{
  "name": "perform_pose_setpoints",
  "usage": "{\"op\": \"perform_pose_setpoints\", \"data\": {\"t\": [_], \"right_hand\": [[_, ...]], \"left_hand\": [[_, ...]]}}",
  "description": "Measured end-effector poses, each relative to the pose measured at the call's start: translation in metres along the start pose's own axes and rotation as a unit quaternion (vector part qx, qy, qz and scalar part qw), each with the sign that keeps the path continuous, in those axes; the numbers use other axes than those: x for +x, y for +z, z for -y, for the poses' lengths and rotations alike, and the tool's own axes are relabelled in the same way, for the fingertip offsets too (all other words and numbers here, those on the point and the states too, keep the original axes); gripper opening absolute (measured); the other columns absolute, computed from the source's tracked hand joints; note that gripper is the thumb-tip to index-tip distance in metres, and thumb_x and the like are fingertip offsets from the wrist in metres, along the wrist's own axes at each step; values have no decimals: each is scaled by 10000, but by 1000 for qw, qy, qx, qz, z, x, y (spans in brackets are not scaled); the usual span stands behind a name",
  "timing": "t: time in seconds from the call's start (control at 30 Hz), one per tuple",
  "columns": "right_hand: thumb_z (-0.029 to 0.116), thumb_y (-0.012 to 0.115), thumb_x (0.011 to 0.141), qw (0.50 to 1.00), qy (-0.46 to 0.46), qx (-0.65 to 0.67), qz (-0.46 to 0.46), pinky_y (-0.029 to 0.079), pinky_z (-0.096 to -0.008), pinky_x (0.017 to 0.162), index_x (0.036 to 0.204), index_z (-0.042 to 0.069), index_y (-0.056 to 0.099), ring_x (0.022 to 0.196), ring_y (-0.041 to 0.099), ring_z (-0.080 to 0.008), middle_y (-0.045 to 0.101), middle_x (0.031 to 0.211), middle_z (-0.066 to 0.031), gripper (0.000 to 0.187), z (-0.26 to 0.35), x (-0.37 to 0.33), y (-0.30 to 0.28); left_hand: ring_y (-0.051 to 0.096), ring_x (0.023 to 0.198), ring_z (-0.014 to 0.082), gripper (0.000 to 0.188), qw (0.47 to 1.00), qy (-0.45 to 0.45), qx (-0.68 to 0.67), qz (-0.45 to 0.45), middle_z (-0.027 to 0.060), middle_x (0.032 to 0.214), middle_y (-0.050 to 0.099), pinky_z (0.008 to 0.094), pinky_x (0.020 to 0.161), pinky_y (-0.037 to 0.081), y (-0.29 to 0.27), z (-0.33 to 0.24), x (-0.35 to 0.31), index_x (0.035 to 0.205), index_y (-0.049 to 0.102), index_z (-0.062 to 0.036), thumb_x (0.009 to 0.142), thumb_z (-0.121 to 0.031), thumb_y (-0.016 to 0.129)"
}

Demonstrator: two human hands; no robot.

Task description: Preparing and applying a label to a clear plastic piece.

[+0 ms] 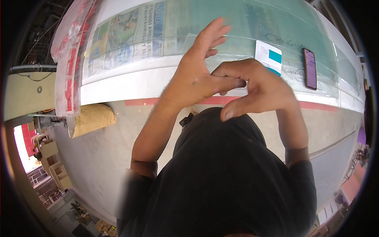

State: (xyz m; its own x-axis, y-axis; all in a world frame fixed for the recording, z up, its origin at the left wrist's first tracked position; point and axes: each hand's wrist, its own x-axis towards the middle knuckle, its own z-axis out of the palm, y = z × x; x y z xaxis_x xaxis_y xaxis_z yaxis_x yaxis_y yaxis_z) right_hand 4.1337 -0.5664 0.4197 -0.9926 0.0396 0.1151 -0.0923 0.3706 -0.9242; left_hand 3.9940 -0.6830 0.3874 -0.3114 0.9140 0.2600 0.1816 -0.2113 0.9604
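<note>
A person in a dark shirt stands at a long white desk (pixel 130 81), both hands raised in front of the chest and meeting above the desk's near edge. The left hand (pixel 197 75) is open, its fingers spread and pointing up and away, the palm turned toward the right hand (pixel 256 89). The right hand is curled, its fingertips pressed against the left palm near the base of the thumb; whether anything small is pinched between them cannot be told. Neither hand holds a thing that shows.

Just beyond the hands, a broad sheet of greenish glass (pixel 244 23) lies flat on the desk over spread newspaper (pixel 130 33). By its look, the glass is stiff, heavy for its thinness, slick on the face and breakable, with edges that could cut; it is best taken by two opposite edges, hands well apart, and kept level. On the glass, a small white card with a teal patch (pixel 269 57) lies right behind the right hand's knuckles, and a dark phone (pixel 310 68) lies farther to the right, apart from the card. Both look light and easy to lift by their edges.

At the desk's left end hangs a clear plastic bag with red print (pixel 67 51); its contents cannot be made out. Below it, a tan paper sack (pixel 92 118) sits closed on the concrete floor (pixel 106 158), looking full, with nothing of its contents showing.
</note>
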Motion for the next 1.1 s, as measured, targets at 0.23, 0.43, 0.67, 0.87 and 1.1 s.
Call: {"op": "perform_pose_setpoints", "data": {"t": [0.23, 0.43, 0.67, 0.87, 1.1], "right_hand": [[18, 669, 863, 998, 37, 53, 1, 488, -308, 809, 1027, -21, 665, 868, 633, -174, 694, 907, -86, 169, 1, 1, 1], [35, 733, 821, 997, 71, 1, -42, 463, -284, 672, 865, -17, 642, 728, 597, -138, 667, 779, -73, 114, 8, -5, 13], [117, 834, 757, 993, 65, -30, -99, 397, -254, 513, 707, 11, 542, 561, 526, -77, 581, 653, -49, 315, 16, -5, 27], [221, 637, 946, 955, 109, 202, -185, 443, -245, 612, 758, -1, 582, 637, 560, -97, 600, 690, -39, 296, 15, 7, 29], [125, 724, 842, 995, -36, -13, -90, 480, -311, 770, 956, -10, 660, 781, 604, -162, 656, 874, -64, 188, 11, 7, 13]], "left_hand": [[423, 1354, 358, 1074, 999, 24, 23, 1, 199, 1477, 416, 458, 1095, 349, -8, 6, -7, 1516, 232, -68, 660, -203, 867], [402, 1371, 349, 1015, 986, 59, 158, -16, 199, 1493, 401, 495, 1115, 308, -3, 3, -14, 1520, 254, -65, 699, -263, 818], [419, 1358, 343, 987, 988, 61, 136, -28, 188, 1472, 421, 479, 1117, 315, 4, 3, -15, 1508, 287, -85, 689, -223, 821], [474, 1307, 338, 927, 992, 81, 63, -79, 211, 1428, 456, 429, 1080, 374, 11, 3, -12, 1484, 301, -46, 727, -211, 810], [492, 1270, 339, 982, 992, 6, -57, -111, 239, 1412, 453, 453, 1049, 411, 3, -1, -13, 1488, 278, -29, 693, -182, 833]]}}
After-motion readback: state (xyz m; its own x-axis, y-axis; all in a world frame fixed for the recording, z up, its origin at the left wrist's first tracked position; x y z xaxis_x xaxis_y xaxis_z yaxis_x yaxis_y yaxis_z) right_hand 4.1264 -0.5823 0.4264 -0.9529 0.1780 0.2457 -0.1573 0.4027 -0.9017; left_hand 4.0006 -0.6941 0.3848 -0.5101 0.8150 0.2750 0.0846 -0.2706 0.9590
